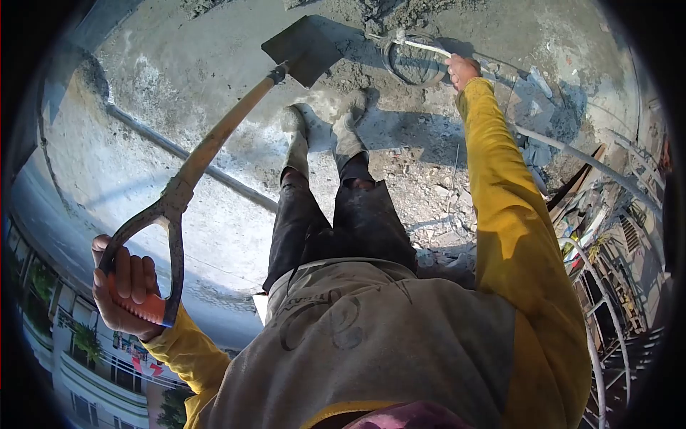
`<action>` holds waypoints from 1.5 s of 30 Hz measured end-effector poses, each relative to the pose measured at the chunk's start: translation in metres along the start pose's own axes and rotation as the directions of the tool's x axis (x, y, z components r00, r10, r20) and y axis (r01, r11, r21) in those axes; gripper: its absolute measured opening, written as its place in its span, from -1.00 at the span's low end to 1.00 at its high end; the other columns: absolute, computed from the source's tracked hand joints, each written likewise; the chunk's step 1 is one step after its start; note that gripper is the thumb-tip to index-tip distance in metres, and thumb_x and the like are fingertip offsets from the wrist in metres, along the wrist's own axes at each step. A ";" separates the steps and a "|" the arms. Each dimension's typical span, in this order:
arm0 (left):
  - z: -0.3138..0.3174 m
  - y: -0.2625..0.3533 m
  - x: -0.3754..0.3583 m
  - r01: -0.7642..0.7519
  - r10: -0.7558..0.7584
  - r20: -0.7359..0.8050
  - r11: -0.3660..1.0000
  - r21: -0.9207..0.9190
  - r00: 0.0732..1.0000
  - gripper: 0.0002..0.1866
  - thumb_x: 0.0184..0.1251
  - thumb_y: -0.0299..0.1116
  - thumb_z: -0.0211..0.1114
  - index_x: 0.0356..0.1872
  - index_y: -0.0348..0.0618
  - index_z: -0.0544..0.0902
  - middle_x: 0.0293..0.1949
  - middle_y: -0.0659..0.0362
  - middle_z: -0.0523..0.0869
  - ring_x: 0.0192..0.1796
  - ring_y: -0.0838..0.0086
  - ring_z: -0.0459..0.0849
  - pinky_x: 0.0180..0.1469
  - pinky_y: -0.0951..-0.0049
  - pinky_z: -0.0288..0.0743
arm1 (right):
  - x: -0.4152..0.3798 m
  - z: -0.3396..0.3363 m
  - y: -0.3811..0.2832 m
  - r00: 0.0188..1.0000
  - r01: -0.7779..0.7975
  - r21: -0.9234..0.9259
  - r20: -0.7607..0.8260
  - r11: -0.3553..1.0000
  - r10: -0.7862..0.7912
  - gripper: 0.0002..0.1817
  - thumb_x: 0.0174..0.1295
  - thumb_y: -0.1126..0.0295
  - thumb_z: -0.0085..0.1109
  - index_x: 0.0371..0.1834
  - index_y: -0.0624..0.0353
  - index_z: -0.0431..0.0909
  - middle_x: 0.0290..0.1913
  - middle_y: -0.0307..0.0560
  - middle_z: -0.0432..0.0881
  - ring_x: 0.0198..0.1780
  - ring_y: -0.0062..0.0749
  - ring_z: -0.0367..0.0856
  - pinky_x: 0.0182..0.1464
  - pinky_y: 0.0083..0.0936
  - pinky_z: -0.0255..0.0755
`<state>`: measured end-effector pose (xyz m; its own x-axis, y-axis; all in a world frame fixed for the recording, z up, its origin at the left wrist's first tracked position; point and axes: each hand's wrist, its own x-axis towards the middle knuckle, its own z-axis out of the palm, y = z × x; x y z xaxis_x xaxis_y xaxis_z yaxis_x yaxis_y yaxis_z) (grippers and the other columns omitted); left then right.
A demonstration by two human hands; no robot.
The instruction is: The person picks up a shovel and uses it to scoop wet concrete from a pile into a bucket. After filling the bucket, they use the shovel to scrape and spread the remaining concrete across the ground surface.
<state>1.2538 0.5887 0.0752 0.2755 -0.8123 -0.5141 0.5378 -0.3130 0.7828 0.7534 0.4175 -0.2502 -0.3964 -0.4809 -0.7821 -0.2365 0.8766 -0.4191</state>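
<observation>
My left hand (128, 289) is closed around the orange-wrapped grip of a shovel (214, 139). The shovel's wooden shaft slants away from me, and its flat square blade (304, 51) is at the ground beyond my boots. Stretched out to the far right, my right hand (463, 71) grips a white rope handle (427, 47). A knot shows at the rope's far end, on the rim of a round, grey, bucket-like container (416, 68). Its inside looks as grey as the mortar around it.
Wet grey mortar (379, 11) lies in heaps ahead. My boots (350, 118) stand on dusty concrete beside broken rubble (446, 207). A pipe (193, 161) runs along the ground at left. Metal tubes (586, 161) and stacked scrap wood (614, 286) crowd the right side.
</observation>
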 end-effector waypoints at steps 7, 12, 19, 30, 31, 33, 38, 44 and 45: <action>-0.003 0.003 0.003 0.045 -0.030 0.190 0.996 -0.077 0.981 -0.64 0.38 -0.31 -0.12 0.04 -0.41 0.27 -0.62 0.32 0.25 -0.66 0.68 0.23 -0.49 0.59 0.21 | -0.046 -0.063 0.016 0.997 -0.080 -0.016 -0.019 0.997 0.079 -0.74 0.20 0.22 0.07 -0.42 0.21 0.54 -0.76 -0.31 0.33 -0.81 -0.64 0.14 -0.76 -0.62 -0.05; 0.002 0.002 0.004 0.055 -0.032 0.223 0.994 -0.096 0.974 -0.63 0.39 -0.30 -0.13 0.06 -0.41 0.27 -0.61 0.32 0.25 -0.65 0.68 0.22 -0.46 0.57 0.22 | -0.075 -0.089 0.012 1.000 0.016 0.025 -0.022 1.000 -0.016 -0.70 0.25 0.20 0.02 -0.38 0.25 0.54 -0.77 -0.35 0.26 -0.80 -0.67 0.09 -0.75 -0.63 -0.07; -0.005 0.005 0.005 0.067 -0.050 0.215 0.995 -0.071 0.975 -0.65 0.39 -0.28 -0.13 0.02 -0.37 0.29 -0.62 0.32 0.24 -0.67 0.68 0.19 -0.50 0.58 0.17 | -0.178 -0.148 -0.008 0.963 0.233 0.051 0.126 0.971 -0.237 -0.68 0.23 0.20 0.02 -0.35 0.31 0.53 -0.70 -0.27 0.34 -0.75 -0.60 0.22 -0.70 -0.65 0.04; 0.015 0.003 0.002 0.083 -0.060 0.263 0.994 -0.076 0.963 -0.68 0.42 -0.30 -0.19 0.00 -0.36 0.33 -0.61 0.31 0.22 -0.64 0.67 0.18 -0.45 0.55 0.18 | -0.208 -0.165 -0.058 0.897 0.070 -0.998 0.065 -0.003 -0.437 -0.65 0.18 0.14 0.02 -0.07 0.09 0.53 -0.29 0.06 0.60 -0.19 -0.02 0.57 -0.16 -0.26 0.44; 0.013 0.003 0.002 0.107 -0.075 0.305 0.990 -0.088 0.949 -0.68 0.42 -0.31 -0.19 -0.01 -0.36 0.34 -0.61 0.30 0.23 -0.63 0.67 0.18 -0.45 0.55 0.18 | -0.212 -0.159 -0.065 0.797 0.169 -0.985 0.146 -0.016 -0.586 -0.65 0.18 0.15 0.02 -0.04 0.08 0.52 -0.25 0.02 0.60 -0.19 -0.04 0.57 -0.12 -0.28 0.42; 0.007 0.002 -0.001 0.072 -0.059 0.220 0.996 -0.054 0.974 -0.69 0.40 -0.29 -0.16 -0.02 -0.33 0.35 -0.63 0.31 0.23 -0.67 0.67 0.16 -0.53 0.57 0.14 | -0.213 -0.147 -0.066 0.466 0.280 -0.950 0.260 -0.138 -0.845 -0.65 0.18 0.18 0.04 -0.02 0.08 0.50 -0.18 -0.04 0.59 -0.18 -0.09 0.57 -0.06 -0.31 0.40; -0.017 0.002 0.000 0.083 -0.075 0.157 0.995 -0.049 0.985 -0.72 0.39 -0.28 -0.13 -0.09 -0.29 0.38 -0.65 0.34 0.20 -0.68 0.68 0.13 -0.57 0.61 0.11 | -0.251 -0.089 -0.040 0.477 0.711 -0.622 0.085 0.327 -0.875 -0.72 0.17 0.30 0.10 -0.08 0.16 0.47 -0.13 -0.01 0.57 -0.18 -0.08 0.57 -0.13 -0.33 0.42; -0.064 0.003 -0.003 0.130 -0.127 -0.105 0.991 0.027 0.986 -0.74 0.35 -0.20 -0.05 -0.16 -0.15 0.44 -0.68 0.37 0.16 -0.69 0.68 0.10 -0.62 0.63 0.08 | -0.305 -0.001 0.135 0.790 0.613 -0.536 0.405 0.580 -0.460 -0.68 0.16 0.26 0.07 -0.10 0.22 0.50 -0.15 0.13 0.57 -0.15 -0.07 0.57 -0.10 -0.30 0.42; -0.074 0.001 -0.005 0.160 -0.149 -0.176 0.986 0.049 0.973 -0.75 0.34 -0.18 -0.03 -0.16 -0.13 0.45 -0.67 0.37 0.16 -0.68 0.68 0.11 -0.63 0.63 0.08 | -0.318 0.014 0.159 0.793 0.604 -0.510 0.458 0.613 -0.401 -0.67 0.15 0.26 0.08 -0.10 0.23 0.50 -0.16 0.13 0.58 -0.14 -0.06 0.57 -0.09 -0.29 0.42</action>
<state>1.3122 0.6287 0.0529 0.3281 -0.6574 -0.6784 0.5356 -0.4620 0.7068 0.8548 0.7096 -0.0746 0.1866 -0.7244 -0.6636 -0.8365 0.2371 -0.4941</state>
